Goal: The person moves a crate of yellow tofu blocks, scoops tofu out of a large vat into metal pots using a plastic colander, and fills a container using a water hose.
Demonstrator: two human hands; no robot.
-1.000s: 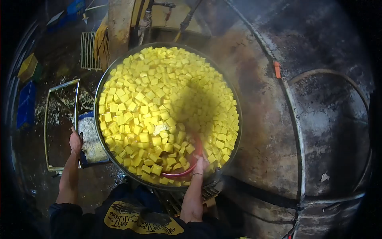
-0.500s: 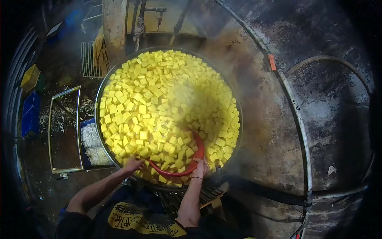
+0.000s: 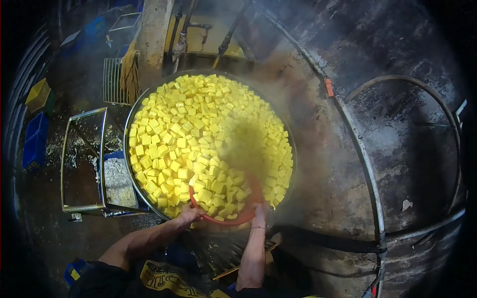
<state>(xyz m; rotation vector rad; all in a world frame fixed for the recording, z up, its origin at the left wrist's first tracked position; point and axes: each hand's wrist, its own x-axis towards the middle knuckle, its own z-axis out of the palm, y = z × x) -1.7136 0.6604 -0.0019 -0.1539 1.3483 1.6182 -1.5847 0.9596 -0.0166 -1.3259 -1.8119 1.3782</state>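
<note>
A large round metal vat [image 3: 130, 166] is heaped with pale yellow cubes [image 3: 174, 134] that look like tofu. At its near edge, a round red basin [image 3: 223, 222] sits among them with cubes inside. My left hand [image 3: 190, 215] is closed on the basin's left rim, fingers partly hidden. On the right side of the rim, my right hand [image 3: 260, 213] grips the basin, its wrist wearing a thin band. Steam and a dark shadow blur the cubes beyond the basin.
A metal frame [image 3: 103, 159] stands left of the vat, beside a blue crate [image 3: 116, 155] holding whitish material. Pipes [image 3: 185, 35] rise behind. A long hose [image 3: 365, 154] crosses the stained floor at right. A slatted stand [image 3: 238, 256] lies below my arms.
My left hand has moved right, from beside the basin onto its rim. The basin and my right hand have shifted slightly right. The view has tilted a little.
</note>
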